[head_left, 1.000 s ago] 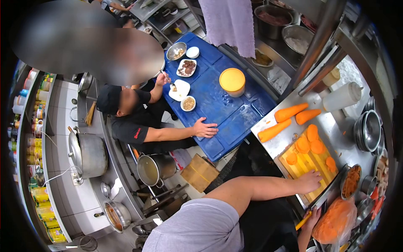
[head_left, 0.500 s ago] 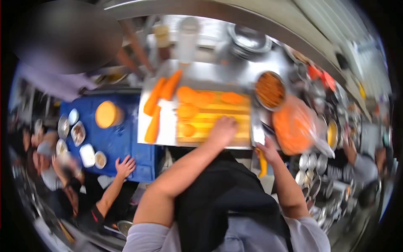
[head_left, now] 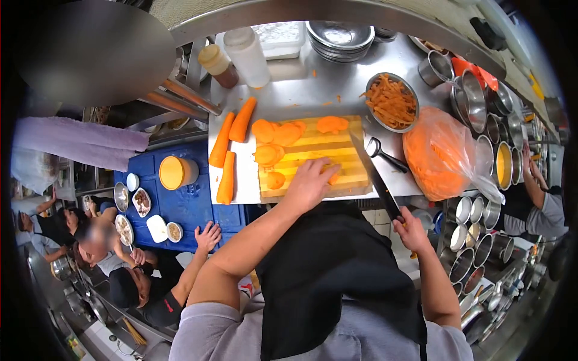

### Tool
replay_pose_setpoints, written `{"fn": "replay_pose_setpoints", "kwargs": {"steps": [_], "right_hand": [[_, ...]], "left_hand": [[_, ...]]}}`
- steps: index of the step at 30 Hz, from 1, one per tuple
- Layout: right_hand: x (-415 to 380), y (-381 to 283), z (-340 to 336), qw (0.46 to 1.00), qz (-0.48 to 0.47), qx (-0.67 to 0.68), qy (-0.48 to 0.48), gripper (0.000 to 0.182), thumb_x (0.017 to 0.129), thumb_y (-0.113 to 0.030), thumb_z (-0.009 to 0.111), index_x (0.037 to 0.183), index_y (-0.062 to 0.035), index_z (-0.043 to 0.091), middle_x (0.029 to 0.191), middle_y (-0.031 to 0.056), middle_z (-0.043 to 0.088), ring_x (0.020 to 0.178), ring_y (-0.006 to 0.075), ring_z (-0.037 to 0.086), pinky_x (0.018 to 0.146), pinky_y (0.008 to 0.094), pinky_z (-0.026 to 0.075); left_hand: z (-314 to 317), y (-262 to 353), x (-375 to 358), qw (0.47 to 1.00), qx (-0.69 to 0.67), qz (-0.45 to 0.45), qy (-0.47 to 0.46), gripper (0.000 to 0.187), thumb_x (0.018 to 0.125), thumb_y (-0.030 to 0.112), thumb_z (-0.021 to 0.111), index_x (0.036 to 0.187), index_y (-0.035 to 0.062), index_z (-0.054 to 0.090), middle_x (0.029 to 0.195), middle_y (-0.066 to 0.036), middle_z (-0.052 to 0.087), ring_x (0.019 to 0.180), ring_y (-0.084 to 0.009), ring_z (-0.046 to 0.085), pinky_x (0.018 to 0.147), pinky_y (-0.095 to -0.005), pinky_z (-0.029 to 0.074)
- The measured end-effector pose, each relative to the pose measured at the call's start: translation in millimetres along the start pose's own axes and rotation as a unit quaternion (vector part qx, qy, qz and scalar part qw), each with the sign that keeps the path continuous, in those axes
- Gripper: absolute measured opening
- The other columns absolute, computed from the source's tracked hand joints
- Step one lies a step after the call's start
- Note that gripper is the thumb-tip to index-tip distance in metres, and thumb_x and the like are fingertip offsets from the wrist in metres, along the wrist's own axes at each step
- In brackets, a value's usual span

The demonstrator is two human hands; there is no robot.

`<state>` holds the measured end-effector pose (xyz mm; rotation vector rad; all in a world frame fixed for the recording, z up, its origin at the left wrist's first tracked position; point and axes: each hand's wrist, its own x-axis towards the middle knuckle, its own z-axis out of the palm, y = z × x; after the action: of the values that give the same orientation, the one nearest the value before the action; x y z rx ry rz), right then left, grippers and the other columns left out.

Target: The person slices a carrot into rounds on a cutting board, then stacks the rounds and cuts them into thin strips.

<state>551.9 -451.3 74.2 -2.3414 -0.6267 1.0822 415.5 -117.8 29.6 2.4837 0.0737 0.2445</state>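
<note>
A wooden cutting board [head_left: 289,171] lies on the steel counter, with round carrot slices [head_left: 269,155] along its left side and a small pile at its upper right. My left hand [head_left: 313,182] rests on the board with fingers bent over a carrot slice [head_left: 333,177], mostly hidden beneath them. My right hand [head_left: 410,228] grips the handle of a large knife [head_left: 378,180]. Its blade points up and left, along the board's right edge. Several peeled whole carrots [head_left: 222,141] lie left of the board. A black-handled peeler [head_left: 388,157] sits to the right of the blade.
A metal bowl of carrot peelings [head_left: 391,102] and a plastic bag of orange pieces [head_left: 435,157] stand at right. Sauce bottles [head_left: 247,57] and stacked bowls [head_left: 341,42] are behind. On the blue surface [head_left: 198,210] at left are a tub, small dishes and another person's hand [head_left: 208,236].
The knife has swung outward, its handle now lower right and its blade angled across the board's right edge. My left hand has stayed on the board, where orange now shows under its fingers.
</note>
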Motion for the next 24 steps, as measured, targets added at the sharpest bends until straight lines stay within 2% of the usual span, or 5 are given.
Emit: {"fn": "replay_pose_setpoints", "kwargs": {"steps": [2,5,12,16,24], "right_hand": [[0,-10,-5,0.998,-0.032,-0.058,-0.001,0.028,0.098,-0.019,0.06,0.122,-0.0067,0.051,0.085,0.0205,0.071,0.082,0.0437,0.069,0.072,0.0499,0.052],[7,-35,-16,0.989,-0.048,-0.136,-0.031,0.026,0.098,-0.022,0.059,0.119,-0.0084,0.052,0.092,0.0211,0.071,0.088,0.0482,0.065,0.076,0.0568,0.049],[28,-41,-19,0.959,-0.111,-0.252,-0.059,0.026,0.096,-0.017,0.057,0.119,-0.0067,0.052,0.094,0.0242,0.07,0.088,0.0472,0.065,0.076,0.0577,0.049],[31,-32,-6,0.957,-0.116,-0.262,-0.045,0.035,0.095,-0.014,0.056,0.129,-0.0051,0.052,0.084,0.029,0.067,0.081,0.0492,0.065,0.072,0.0598,0.049],[38,-20,-6,0.937,-0.177,-0.3,-0.025,0.033,0.098,-0.011,0.055,0.128,0.0008,0.049,0.077,0.0274,0.066,0.073,0.0482,0.065,0.066,0.0576,0.048]], "left_hand": [[2,9,-11,0.988,-0.04,-0.143,0.032,0.052,0.079,0.009,0.078,0.128,0.0094,0.062,0.126,-0.016,0.057,0.115,-0.0368,0.056,0.101,-0.045,0.047],[14,13,-23,0.983,-0.018,-0.176,0.049,0.051,0.076,0.008,0.081,0.123,0.0061,0.062,0.122,-0.017,0.058,0.112,-0.0382,0.058,0.097,-0.0455,0.049],[35,2,-6,0.986,-0.046,-0.121,0.11,0.037,0.075,0.005,0.077,0.109,0.0041,0.062,0.114,-0.016,0.059,0.11,-0.0373,0.059,0.094,-0.0442,0.051],[54,-16,-9,0.989,-0.015,-0.092,0.111,0.04,0.08,0.012,0.07,0.118,0.0056,0.061,0.127,-0.019,0.057,0.119,-0.0393,0.055,0.101,-0.0472,0.049],[42,-8,-7,0.98,-0.076,-0.08,0.163,0.036,0.074,0.01,0.078,0.104,0.006,0.059,0.11,-0.014,0.056,0.105,-0.0359,0.058,0.092,-0.0451,0.05]]}}
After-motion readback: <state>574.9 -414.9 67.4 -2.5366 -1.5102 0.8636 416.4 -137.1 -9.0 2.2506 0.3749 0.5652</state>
